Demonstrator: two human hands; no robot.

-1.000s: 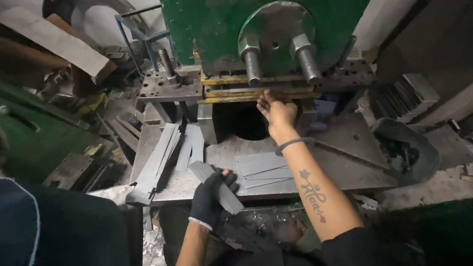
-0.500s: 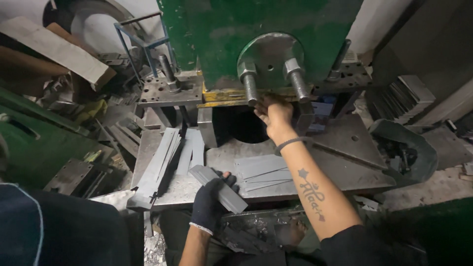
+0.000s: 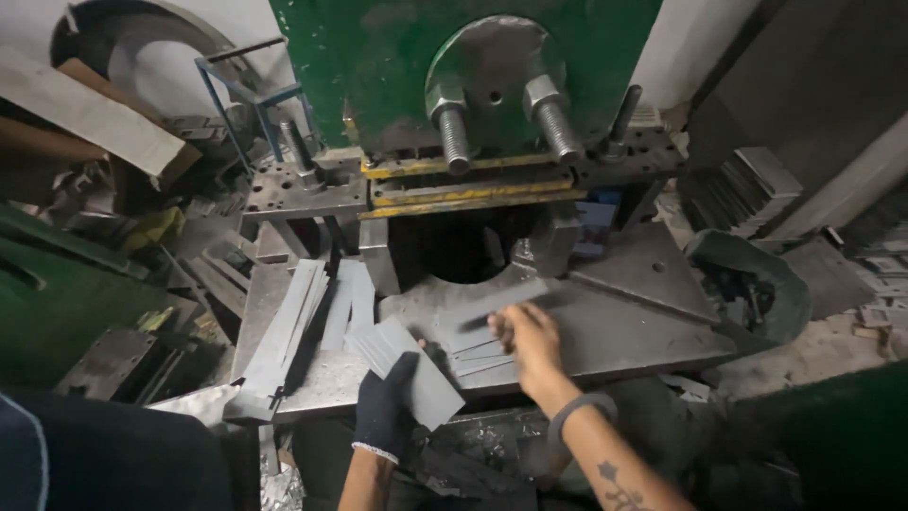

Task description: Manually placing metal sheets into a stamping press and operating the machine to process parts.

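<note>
Cluttered, dim workshop around a green press [image 3: 378, 66] with two threaded bolts. Below it, a grey steel table [image 3: 653, 312], scuffed and dusty. Gloved left hand [image 3: 392, 402] closed on a stack of grey metal strips [image 3: 411, 369] at the table's near edge. Bare right hand [image 3: 525, 341], blurred, fingers loosely curled over loose strips [image 3: 473, 336] lying on the table. Long metal sheets [image 3: 288, 331] leaning at left.
</note>
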